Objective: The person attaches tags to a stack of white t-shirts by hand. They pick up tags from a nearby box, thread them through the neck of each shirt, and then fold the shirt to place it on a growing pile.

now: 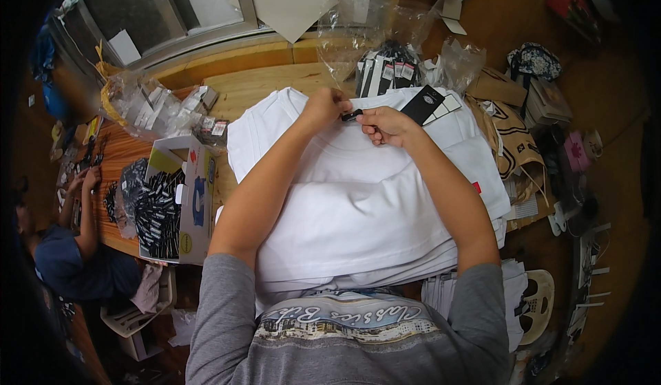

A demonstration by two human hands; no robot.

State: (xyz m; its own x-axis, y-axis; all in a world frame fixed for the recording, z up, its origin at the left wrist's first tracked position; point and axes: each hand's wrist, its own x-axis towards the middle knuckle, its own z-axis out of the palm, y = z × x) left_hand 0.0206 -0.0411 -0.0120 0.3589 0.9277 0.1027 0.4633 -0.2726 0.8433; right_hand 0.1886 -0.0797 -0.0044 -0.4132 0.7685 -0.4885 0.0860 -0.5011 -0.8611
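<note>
My left hand (pixel 325 107) and my right hand (pixel 385 125) meet over the neck end of a white T-shirt (pixel 344 213). Pinched between them is a small black piece (pixel 352 115), too small to tell whether it is a label or a tag fastener. The shirt lies flat on a stack of more white shirts, with a small red tab at its right edge. Just beyond my right hand lies a black hang tag (pixel 421 104), and beside it a white card (pixel 442 110). Both hands are closed, fingertips close together.
Left of the shirts stands an open box (pixel 196 206) full of black tag strings (pixel 162 213). Clear bags (pixel 148 106) lie behind it, and a bundle of tags (pixel 389 68) sits at the back. A person (pixel 82 254) works at far left. Right are brown paper bags (pixel 513 137).
</note>
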